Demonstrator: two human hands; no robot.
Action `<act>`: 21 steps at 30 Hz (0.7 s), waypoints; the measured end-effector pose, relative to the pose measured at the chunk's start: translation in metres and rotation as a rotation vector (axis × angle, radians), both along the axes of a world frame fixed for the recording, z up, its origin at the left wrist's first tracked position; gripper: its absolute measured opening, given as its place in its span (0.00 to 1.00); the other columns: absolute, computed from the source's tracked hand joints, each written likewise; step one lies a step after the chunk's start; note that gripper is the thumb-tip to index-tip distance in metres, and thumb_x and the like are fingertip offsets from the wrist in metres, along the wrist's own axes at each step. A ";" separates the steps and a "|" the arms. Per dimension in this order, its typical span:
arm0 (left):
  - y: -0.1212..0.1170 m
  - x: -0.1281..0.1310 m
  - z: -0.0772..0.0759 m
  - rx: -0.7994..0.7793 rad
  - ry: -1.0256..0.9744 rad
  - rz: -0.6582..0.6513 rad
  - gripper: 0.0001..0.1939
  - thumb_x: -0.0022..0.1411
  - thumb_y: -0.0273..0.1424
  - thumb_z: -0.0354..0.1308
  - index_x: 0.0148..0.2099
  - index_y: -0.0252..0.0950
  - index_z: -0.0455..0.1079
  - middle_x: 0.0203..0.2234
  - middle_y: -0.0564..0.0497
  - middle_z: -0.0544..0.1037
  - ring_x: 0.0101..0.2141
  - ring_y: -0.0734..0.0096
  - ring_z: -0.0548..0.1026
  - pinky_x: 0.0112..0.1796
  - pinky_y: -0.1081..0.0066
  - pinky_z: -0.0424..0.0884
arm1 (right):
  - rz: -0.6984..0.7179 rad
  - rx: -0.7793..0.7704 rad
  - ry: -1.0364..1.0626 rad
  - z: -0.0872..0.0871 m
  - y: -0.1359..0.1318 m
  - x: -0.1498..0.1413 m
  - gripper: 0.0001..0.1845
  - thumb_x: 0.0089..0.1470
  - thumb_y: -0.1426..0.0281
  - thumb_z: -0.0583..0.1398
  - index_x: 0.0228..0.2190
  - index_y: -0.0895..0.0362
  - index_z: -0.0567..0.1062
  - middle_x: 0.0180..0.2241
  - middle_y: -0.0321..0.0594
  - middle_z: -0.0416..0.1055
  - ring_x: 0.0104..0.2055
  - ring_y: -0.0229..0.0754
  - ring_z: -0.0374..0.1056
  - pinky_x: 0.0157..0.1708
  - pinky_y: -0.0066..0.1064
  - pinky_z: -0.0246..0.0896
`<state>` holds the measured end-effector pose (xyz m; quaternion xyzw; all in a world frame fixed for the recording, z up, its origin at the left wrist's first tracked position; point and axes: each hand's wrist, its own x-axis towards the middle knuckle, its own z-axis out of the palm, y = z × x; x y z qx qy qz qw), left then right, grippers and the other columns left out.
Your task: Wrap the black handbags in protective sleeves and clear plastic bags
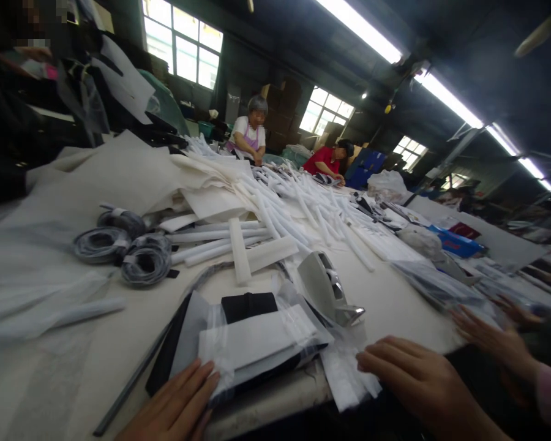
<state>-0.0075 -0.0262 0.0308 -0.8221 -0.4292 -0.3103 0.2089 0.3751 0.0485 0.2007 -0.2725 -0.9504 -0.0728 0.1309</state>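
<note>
Factory table [119, 343]: left hand [177, 407], fingers flat and open, presses a bagged packet [261, 343] at the near edge; right hand [411, 373] rests open on loose bags [349, 373]. Overhanging bags may slide off if nudged.

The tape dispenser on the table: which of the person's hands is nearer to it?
Right. The right hand lies flat just below the tape dispenser, at the table edge. The left hand is farther left, on the plastic-bagged bundle.

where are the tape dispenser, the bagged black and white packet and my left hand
tape dispenser [325, 286], head view, on its grey body
bagged packet [261, 337], head view, on its white panel
left hand [174, 407], head view, on its back
</note>
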 end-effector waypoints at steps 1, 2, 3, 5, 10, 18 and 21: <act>-0.003 0.003 0.006 -0.028 -0.005 0.024 0.17 0.72 0.31 0.47 0.54 0.36 0.75 0.50 0.50 0.81 0.48 0.70 0.80 0.50 0.76 0.75 | 0.076 -0.046 -0.027 0.007 0.001 -0.019 0.08 0.64 0.76 0.56 0.42 0.57 0.75 0.33 0.40 0.78 0.32 0.40 0.72 0.33 0.30 0.64; -0.006 0.006 0.012 -0.058 -0.016 0.046 0.17 0.72 0.31 0.47 0.54 0.36 0.75 0.50 0.50 0.81 0.48 0.69 0.80 0.50 0.75 0.75 | 0.151 -0.105 -0.046 0.011 0.001 -0.039 0.07 0.64 0.75 0.57 0.41 0.57 0.75 0.31 0.39 0.77 0.31 0.39 0.71 0.31 0.30 0.63; -0.009 0.008 0.017 -0.085 -0.034 0.062 0.17 0.72 0.30 0.47 0.54 0.36 0.75 0.50 0.50 0.81 0.49 0.69 0.80 0.50 0.74 0.75 | 0.227 -0.182 -0.058 0.015 0.003 -0.059 0.05 0.64 0.74 0.57 0.39 0.57 0.75 0.29 0.38 0.76 0.29 0.38 0.70 0.30 0.30 0.61; -0.012 0.012 0.022 -0.145 -0.095 0.086 0.17 0.71 0.28 0.47 0.54 0.36 0.75 0.51 0.51 0.81 0.50 0.69 0.79 0.51 0.73 0.75 | 0.355 -0.382 -0.053 0.017 0.007 -0.099 0.06 0.64 0.73 0.58 0.35 0.56 0.75 0.27 0.36 0.75 0.28 0.37 0.68 0.29 0.29 0.58; -0.014 0.013 0.022 -0.193 -0.223 0.084 0.18 0.68 0.25 0.48 0.54 0.35 0.75 0.51 0.50 0.80 0.51 0.64 0.79 0.50 0.68 0.77 | 0.415 -1.081 -0.137 0.001 0.040 -0.179 0.10 0.57 0.64 0.65 0.34 0.58 0.80 0.27 0.36 0.74 0.29 0.34 0.69 0.32 0.24 0.62; -0.012 0.017 0.003 -0.155 -0.249 0.102 0.19 0.67 0.22 0.47 0.55 0.33 0.74 0.49 0.48 0.81 0.49 0.62 0.80 0.47 0.66 0.79 | 0.310 -0.922 -0.630 -0.044 0.101 -0.243 0.09 0.53 0.63 0.65 0.31 0.56 0.81 0.22 0.30 0.72 0.22 0.32 0.62 0.24 0.22 0.53; -0.011 0.017 -0.001 -0.147 -0.234 0.111 0.20 0.69 0.22 0.47 0.57 0.34 0.74 0.49 0.50 0.81 0.49 0.64 0.79 0.47 0.68 0.79 | 0.372 -0.814 -0.733 -0.045 0.101 -0.260 0.08 0.52 0.62 0.66 0.30 0.54 0.82 0.25 0.34 0.78 0.26 0.37 0.68 0.25 0.26 0.52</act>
